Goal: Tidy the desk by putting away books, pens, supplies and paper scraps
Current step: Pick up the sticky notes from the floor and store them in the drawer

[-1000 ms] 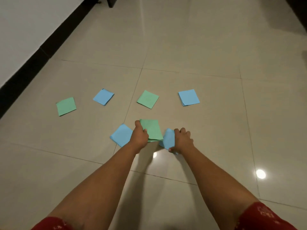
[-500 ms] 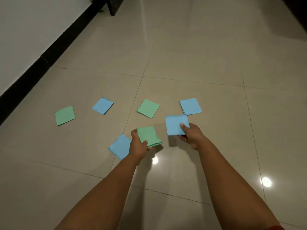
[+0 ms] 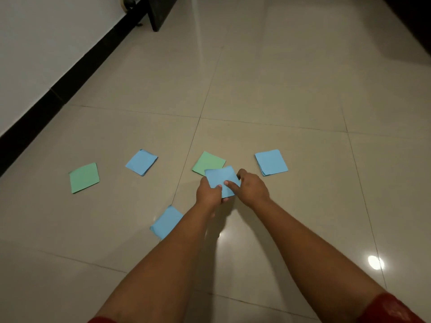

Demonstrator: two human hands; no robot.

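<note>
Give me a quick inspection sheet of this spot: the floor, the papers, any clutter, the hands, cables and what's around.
Surface: glossy beige tiled floor, with light glare spots.
Job's things: five paper squares lie flat: left green paper, far blue paper, middle green paper, right blue paper, near blue paper. A held blue paper is off the floor.
Clutter: nothing seen.
Hands: left hand and right hand both grip the held blue paper.
Cables: nothing seen.
Surroundings: white wall with black skirting; dark furniture leg.
</note>
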